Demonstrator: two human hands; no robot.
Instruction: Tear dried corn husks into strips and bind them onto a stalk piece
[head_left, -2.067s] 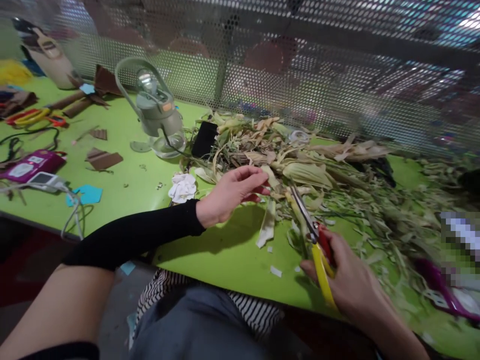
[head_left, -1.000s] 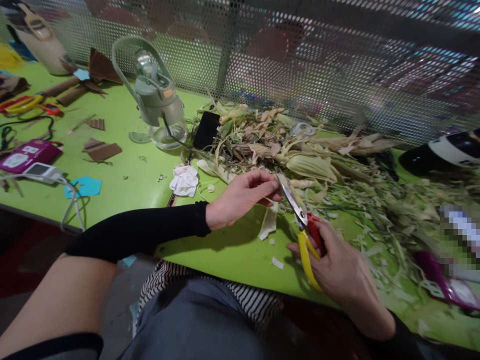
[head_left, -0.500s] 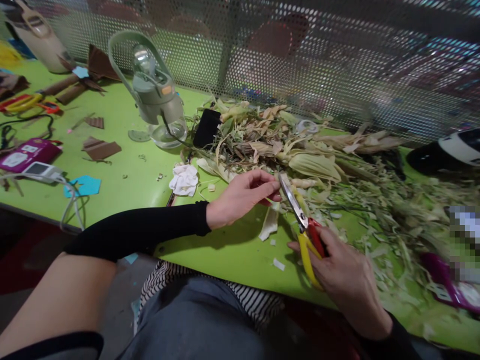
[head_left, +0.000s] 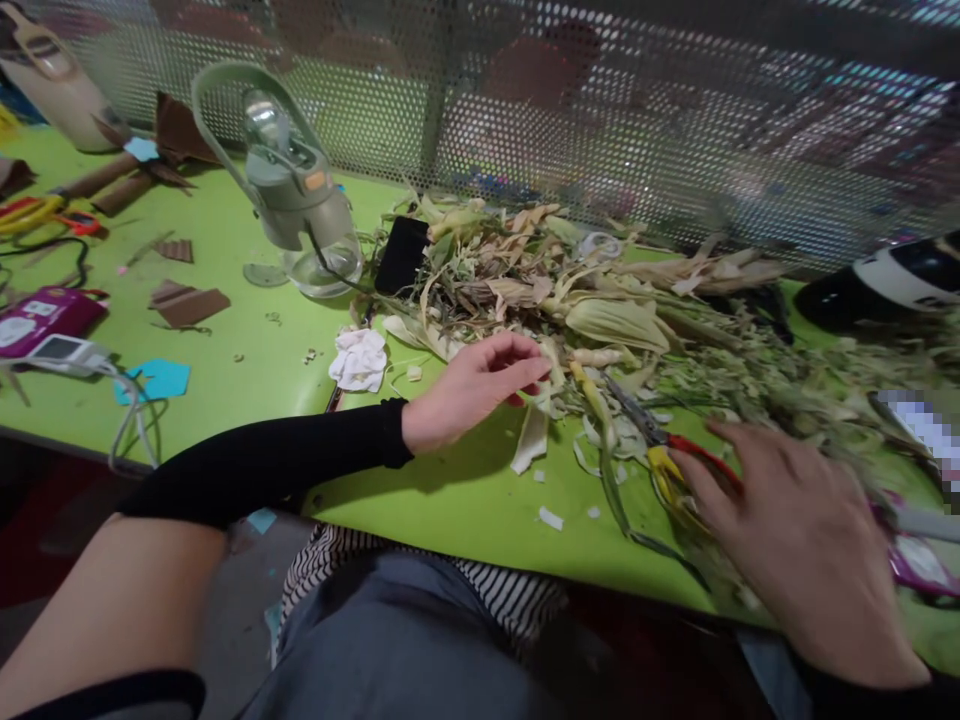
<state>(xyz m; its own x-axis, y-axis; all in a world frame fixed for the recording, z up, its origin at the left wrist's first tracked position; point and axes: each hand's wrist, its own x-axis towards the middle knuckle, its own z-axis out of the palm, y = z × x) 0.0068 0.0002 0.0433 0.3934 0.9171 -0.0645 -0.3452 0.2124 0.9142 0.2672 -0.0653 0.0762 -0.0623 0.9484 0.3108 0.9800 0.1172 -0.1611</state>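
Observation:
A heap of dry corn husks and leaves (head_left: 585, 290) covers the green table (head_left: 247, 370). My left hand (head_left: 469, 385) rests at the heap's near edge, fingers curled against the thumb over a small red bit I cannot name. A pale husk strip (head_left: 531, 440) lies just below them. Scissors (head_left: 664, 450) with yellow and red handles lie among the scraps. My right hand (head_left: 795, 530), blurred, hovers over the handles with fingers spread, gripping nothing.
A grey-green desk fan (head_left: 292, 190) and a black phone (head_left: 401, 255) stand behind the heap, a crumpled white tissue (head_left: 360, 360) beside it. Left are a purple device (head_left: 41, 315), cables, cardboard scraps and blue paper (head_left: 154, 380). A perforated metal screen (head_left: 600, 120) closes the back.
My right hand held the scissors with the blades up by my left fingers. Now the scissors lie on the table and the hand has let go. The left hand barely moved.

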